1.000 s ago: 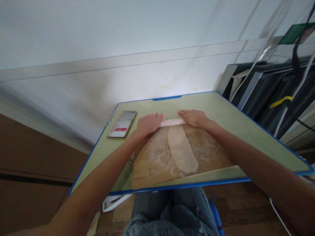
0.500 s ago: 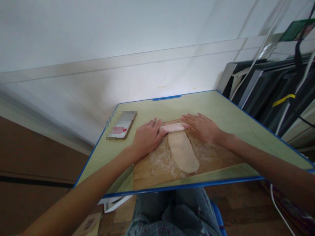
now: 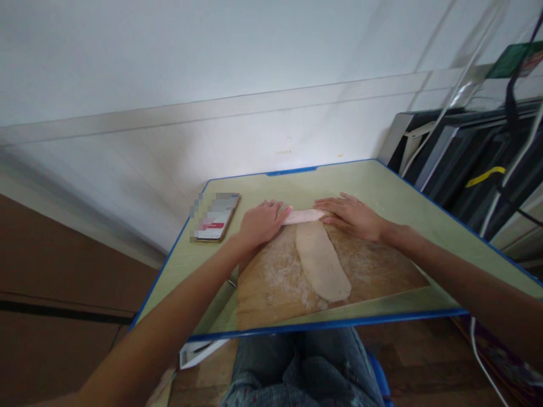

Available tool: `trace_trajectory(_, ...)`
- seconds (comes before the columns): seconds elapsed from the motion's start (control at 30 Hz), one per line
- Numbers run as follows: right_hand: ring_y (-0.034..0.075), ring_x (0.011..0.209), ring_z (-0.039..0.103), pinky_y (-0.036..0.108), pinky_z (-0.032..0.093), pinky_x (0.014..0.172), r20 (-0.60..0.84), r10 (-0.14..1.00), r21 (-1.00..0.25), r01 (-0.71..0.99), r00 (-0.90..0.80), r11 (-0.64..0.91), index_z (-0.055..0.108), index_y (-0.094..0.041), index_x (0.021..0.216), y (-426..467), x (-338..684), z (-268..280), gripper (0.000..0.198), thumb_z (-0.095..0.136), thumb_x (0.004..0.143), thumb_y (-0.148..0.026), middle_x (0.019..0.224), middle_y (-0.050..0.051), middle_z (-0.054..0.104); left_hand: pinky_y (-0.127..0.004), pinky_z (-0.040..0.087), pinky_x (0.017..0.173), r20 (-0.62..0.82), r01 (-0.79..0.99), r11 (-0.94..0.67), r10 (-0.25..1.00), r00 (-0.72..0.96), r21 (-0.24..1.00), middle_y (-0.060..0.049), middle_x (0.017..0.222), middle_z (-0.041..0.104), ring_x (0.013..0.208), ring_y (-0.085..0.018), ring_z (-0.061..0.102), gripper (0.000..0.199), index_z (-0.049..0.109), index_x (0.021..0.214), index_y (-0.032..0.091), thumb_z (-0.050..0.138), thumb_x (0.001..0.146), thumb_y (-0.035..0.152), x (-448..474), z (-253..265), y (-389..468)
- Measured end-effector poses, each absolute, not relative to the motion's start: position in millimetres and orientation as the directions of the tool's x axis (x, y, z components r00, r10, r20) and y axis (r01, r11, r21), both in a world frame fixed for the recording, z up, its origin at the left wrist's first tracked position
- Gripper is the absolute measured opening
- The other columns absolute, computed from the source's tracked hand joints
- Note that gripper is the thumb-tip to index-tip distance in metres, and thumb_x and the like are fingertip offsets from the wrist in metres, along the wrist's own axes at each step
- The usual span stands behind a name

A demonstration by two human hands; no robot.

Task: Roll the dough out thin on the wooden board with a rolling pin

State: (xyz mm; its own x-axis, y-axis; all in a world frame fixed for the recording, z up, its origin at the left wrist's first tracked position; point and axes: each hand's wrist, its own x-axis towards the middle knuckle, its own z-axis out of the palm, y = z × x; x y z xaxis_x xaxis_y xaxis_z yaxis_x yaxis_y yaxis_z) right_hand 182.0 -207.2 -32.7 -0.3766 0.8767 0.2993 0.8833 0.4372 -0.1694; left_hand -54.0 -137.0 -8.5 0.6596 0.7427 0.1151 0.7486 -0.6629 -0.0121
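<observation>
A floured rolling pin (image 3: 302,216) lies crosswise at the far end of a long, flattened oval of dough (image 3: 323,263). My left hand (image 3: 262,220) is closed over the pin's left end, with the thumb along it. At the other end, my right hand (image 3: 352,215) grips the pin with its palm, the fingers reaching forward over it. Both hands hide the pin's tips. Beneath the dough is a wooden board (image 3: 271,299), dusted with flour on its left half.
The board sits on a pale green table (image 3: 254,189) with a blue edge. Left of my hands lies a phone (image 3: 216,217), its screen partly pixelated. Dark flat panels (image 3: 470,152) and hanging cables stand to the right. A white wall (image 3: 237,141) rises behind the table.
My hands and the rolling pin have moved slightly away from me, toward the dough's far end. The whole view has shifted a little.
</observation>
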Motion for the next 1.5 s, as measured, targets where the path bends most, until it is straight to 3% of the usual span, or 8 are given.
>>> trace_trajectory(0.23, 0.027, 0.097, 0.059, 0.041, 0.047, 0.085, 0.363, 0.874, -0.254, 0.869, -0.322, 0.425, 0.062, -0.014, 0.111, -192, 184, -33, 0.033, 0.051, 0.086, -0.033, 0.108, 0.015, 0.061, -0.038, 0.047, 0.083, -0.03, 0.803, -0.588, 0.805, 0.593, 0.097, -0.013, 0.101, 0.069, 0.097, -0.027, 0.064, 0.065, 0.066, 0.096, 0.015, 0.012, 0.096, 0.051, -43, 0, -113)
trace_trajectory(0.47, 0.026, 0.103, 0.058, 0.04, 0.044, 0.089, 0.213, 0.898, -0.284, 0.855, -0.386, 0.435, 0.06, -0.017, 0.112, -179, 187, -18, 0.037, 0.037, 0.092, -0.039, 0.109, 0.014, 0.063, -0.035, 0.04, 0.099, 0.628, 0.658, -0.692, 0.66, 0.412, 0.296, -0.015, 0.116, 0.062, 0.111, -0.022, 0.056, 0.033, 0.056, 0.111, 0.01, 0.034, 0.093, 0.027, -51, -23, -116)
trace_trajectory(0.67, 0.026, 0.1, 0.06, 0.041, 0.044, 0.085, 0.129, 0.907, -0.357, 0.835, -0.401, 0.419, 0.052, -0.021, 0.117, -169, 194, -14, 0.035, 0.032, 0.094, -0.037, 0.111, 0.011, 0.064, -0.035, 0.043, 0.096, 0.749, 0.463, -0.827, 0.52, 0.411, 0.319, -0.01, 0.109, 0.063, 0.107, -0.02, 0.056, 0.022, 0.057, 0.1, 0.015, 0.038, 0.09, 0.022, -55, -27, -137)
trace_trajectory(0.87, 0.022, 0.089, 0.059, 0.037, 0.045, 0.08, 0.18, 0.902, -0.567, 0.708, -0.393, 0.421, 0.049, -0.018, 0.118, -166, 201, -21, 0.043, 0.036, 0.091, -0.048, 0.098, 0.01, 0.064, -0.035, 0.047, 0.089, 0.658, 0.415, -0.815, 0.575, 0.487, 0.405, -0.007, 0.099, 0.066, 0.097, -0.019, 0.06, 0.02, 0.058, 0.096, 0.017, 0.04, 0.087, 0.02, -53, -28, -141)
trace_trajectory(1.1, 0.013, 0.061, 0.054, 0.027, 0.043, 0.057, 0.194, 0.947, -0.895, 0.348, -0.258, 0.278, 0.053, -0.02, 0.109, -179, 200, -20, 0.047, 0.05, 0.083, -0.059, 0.076, 0.001, 0.061, -0.037, 0.041, 0.101, 0.414, 0.332, -0.835, 0.516, 0.75, 0.438, -0.011, 0.127, 0.059, 0.117, -0.021, 0.055, 0.038, 0.054, 0.121, 0.015, 0.036, 0.092, 0.03, -37, -21, -160)
trace_trajectory(1.3, 0.01, 0.05, 0.049, 0.023, 0.038, 0.047, 0.172, 0.982, -0.971, 0.153, -0.076, 0.182, 0.052, -0.02, 0.103, -184, 197, -22, 0.041, 0.06, 0.079, -0.053, 0.063, -0.005, 0.054, -0.035, 0.018, 0.116, 0.015, 0.359, -0.903, 0.372, 0.928, 0.237, -0.022, 0.149, 0.028, 0.141, -0.022, 0.021, 0.063, 0.034, 0.138, -0.001, 0.027, 0.095, 0.045, -22, -17, -164)
trace_trajectory(1.4, 0.01, 0.048, 0.048, 0.024, 0.037, 0.045, 0.141, 0.987, -0.983, 0.11, -0.075, 0.149, 0.052, -0.021, 0.101, -185, 195, -26, 0.042, 0.061, 0.076, -0.053, 0.061, -0.005, 0.055, -0.037, 0.017, 0.116, -0.024, 0.354, -0.907, 0.358, 0.933, 0.229, -0.024, 0.148, 0.026, 0.141, -0.023, 0.021, 0.065, 0.035, 0.137, -0.003, 0.028, 0.095, 0.046, -22, -14, -163)
trace_trajectory(1.5, 0.011, 0.046, 0.047, 0.025, 0.037, 0.045, 0.126, 0.991, -0.989, 0.073, -0.039, 0.129, 0.052, -0.021, 0.099, -186, 194, -30, 0.043, 0.061, 0.074, -0.055, 0.061, -0.005, 0.055, -0.037, 0.019, 0.116, 0.006, 0.361, -0.865, 0.387, 0.922, 0.348, -0.02, 0.149, 0.028, 0.141, -0.021, 0.023, 0.059, 0.037, 0.138, 0.002, 0.03, 0.095, 0.042, -24, -15, -161)
